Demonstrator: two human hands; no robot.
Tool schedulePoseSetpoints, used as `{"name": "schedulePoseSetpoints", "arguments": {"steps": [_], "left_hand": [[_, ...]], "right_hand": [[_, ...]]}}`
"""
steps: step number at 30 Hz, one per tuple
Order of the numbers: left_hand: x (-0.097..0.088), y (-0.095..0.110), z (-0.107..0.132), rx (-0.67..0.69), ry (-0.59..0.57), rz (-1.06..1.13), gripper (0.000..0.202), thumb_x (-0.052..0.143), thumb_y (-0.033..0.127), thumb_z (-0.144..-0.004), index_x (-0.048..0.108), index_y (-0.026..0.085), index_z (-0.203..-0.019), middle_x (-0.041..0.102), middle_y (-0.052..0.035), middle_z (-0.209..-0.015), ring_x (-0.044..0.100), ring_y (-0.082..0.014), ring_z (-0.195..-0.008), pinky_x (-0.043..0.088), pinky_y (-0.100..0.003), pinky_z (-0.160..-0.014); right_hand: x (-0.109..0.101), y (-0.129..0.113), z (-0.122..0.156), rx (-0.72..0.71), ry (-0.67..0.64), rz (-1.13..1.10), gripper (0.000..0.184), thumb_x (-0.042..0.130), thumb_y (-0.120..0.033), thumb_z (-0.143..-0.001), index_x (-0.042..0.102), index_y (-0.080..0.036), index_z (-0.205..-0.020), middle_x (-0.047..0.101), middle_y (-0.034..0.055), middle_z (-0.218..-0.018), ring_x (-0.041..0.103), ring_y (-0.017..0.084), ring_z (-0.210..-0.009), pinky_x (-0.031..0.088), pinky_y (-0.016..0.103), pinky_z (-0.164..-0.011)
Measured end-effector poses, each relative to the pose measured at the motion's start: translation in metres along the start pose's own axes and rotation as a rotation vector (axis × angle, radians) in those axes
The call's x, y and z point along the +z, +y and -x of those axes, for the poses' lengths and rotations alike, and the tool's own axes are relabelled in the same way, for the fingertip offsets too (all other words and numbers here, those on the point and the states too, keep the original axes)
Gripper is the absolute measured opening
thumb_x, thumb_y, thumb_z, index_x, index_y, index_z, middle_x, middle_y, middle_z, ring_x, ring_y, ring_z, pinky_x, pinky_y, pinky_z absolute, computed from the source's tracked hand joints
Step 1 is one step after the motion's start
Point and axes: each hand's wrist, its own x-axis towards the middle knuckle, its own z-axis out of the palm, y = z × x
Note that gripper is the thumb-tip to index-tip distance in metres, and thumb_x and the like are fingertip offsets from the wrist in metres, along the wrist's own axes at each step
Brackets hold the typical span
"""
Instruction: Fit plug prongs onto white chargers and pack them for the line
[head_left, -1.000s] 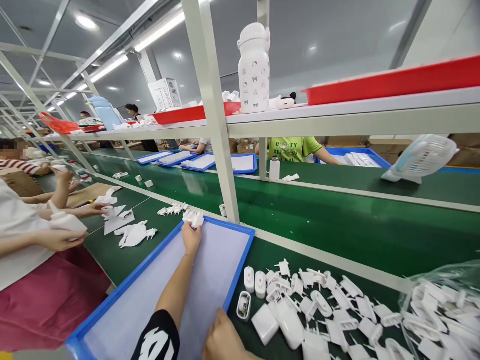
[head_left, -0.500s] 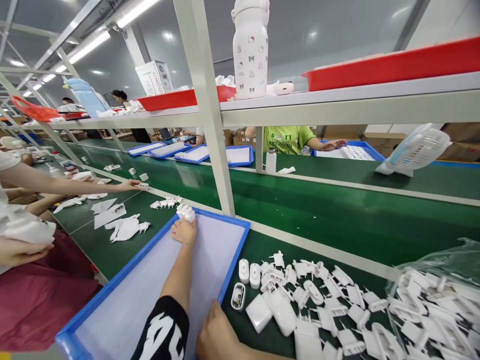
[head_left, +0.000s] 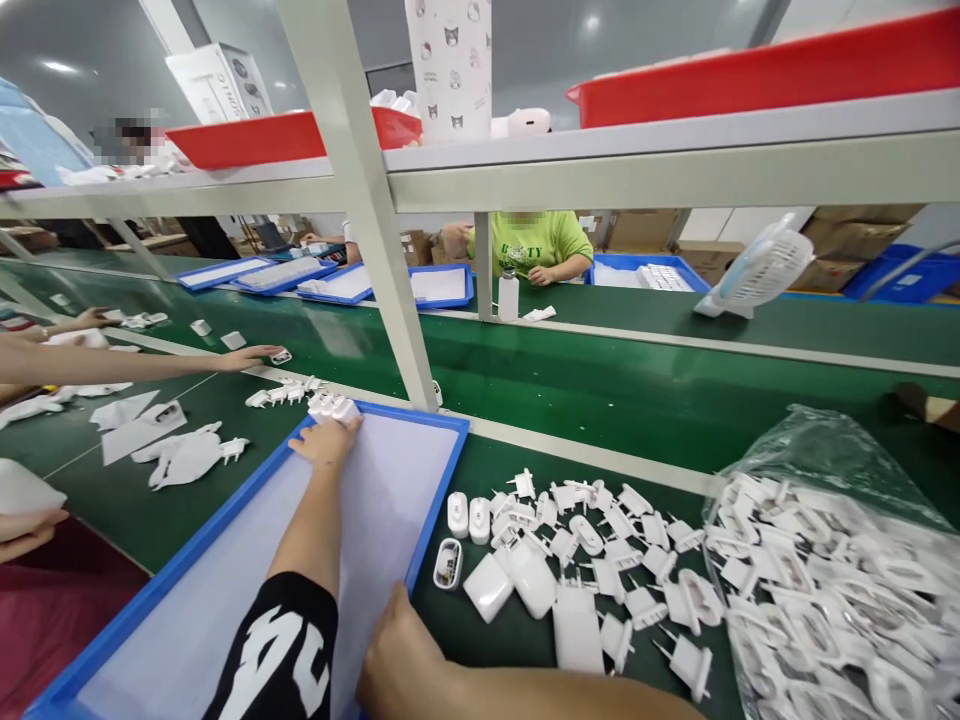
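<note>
My left hand (head_left: 327,446) reaches to the far corner of a blue-rimmed tray (head_left: 442,480) with a white lining. Its fingers are around several white charger housings (head_left: 334,408) in that corner, with one finger stretched out to the left. The fingertips are hidden behind the housings. Low in the view, my right hand (head_left: 397,650) is curled at the tray's right rim; its fingertips are hidden. Just right of the tray stand two closed white chargers (head_left: 468,516) and an open housing (head_left: 448,564) with parts inside. White plug covers with pins (head_left: 585,520) lie scattered beyond.
A clear plastic bag (head_left: 825,580) full of white parts lies at the right. A post (head_left: 352,200) rises behind the tray to a shelf (head_left: 660,165). A co-worker's hand (head_left: 259,357) is at the left, by a white piece. A fan (head_left: 757,270) stands across the green belt.
My view has turned to the right and the scene has shifted left. My left hand stays at the housings in the tray corner, with one finger more spread. The right hand remains at the rim.
</note>
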Motion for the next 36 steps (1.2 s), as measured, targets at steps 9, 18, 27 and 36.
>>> {"name": "schedulePoseSetpoints", "arguments": {"steps": [9,18,27,36], "left_hand": [[-0.06,0.038,0.091,0.715,0.198,0.117,0.037,0.033,0.041,-0.092,0.059,0.017,-0.083,0.059,-0.0086,-0.092,0.057,-0.0224,-0.091,0.044,-0.031,-0.08],[-0.022,0.195,0.086,0.874,-0.196,-0.048,0.032,0.062,0.02,-0.08,0.057,0.006,-0.109,0.054,-0.0221,-0.117,0.058,-0.033,-0.1,0.048,-0.044,-0.081],[-0.086,0.157,0.124,1.059,-0.063,0.145,0.042,0.052,0.015,-0.085,0.047,0.012,-0.126,0.044,-0.0107,-0.129,0.061,-0.019,-0.091,0.05,-0.041,-0.086],[-0.14,-0.049,0.305,1.3,-0.272,0.457,0.057,0.052,0.036,-0.079,0.042,0.043,-0.135,0.058,0.0014,-0.127,0.064,-0.0266,-0.1,0.06,-0.034,-0.068]], "right_hand": [[-0.067,0.029,0.099,0.035,0.285,-0.039,0.029,0.049,-0.025,-0.092,0.065,-0.009,-0.11,0.065,0.0159,-0.117,0.065,0.031,-0.098,0.053,0.041,-0.081],[-0.112,0.082,0.274,0.971,0.469,-0.349,0.04,0.048,-0.043,-0.094,0.05,-0.031,-0.132,0.057,0.0046,-0.13,0.053,0.028,-0.119,0.044,0.045,-0.097],[-0.015,0.104,0.265,1.14,0.415,-0.372,0.014,0.055,-0.031,-0.089,0.063,-0.02,-0.094,0.066,0.0049,-0.097,0.058,0.022,-0.098,0.046,0.033,-0.08],[0.005,0.125,0.24,1.219,0.395,-0.276,0.019,0.045,-0.013,-0.087,0.062,-0.017,-0.082,0.065,0.0067,-0.088,0.058,0.02,-0.086,0.038,0.027,-0.073]]}}
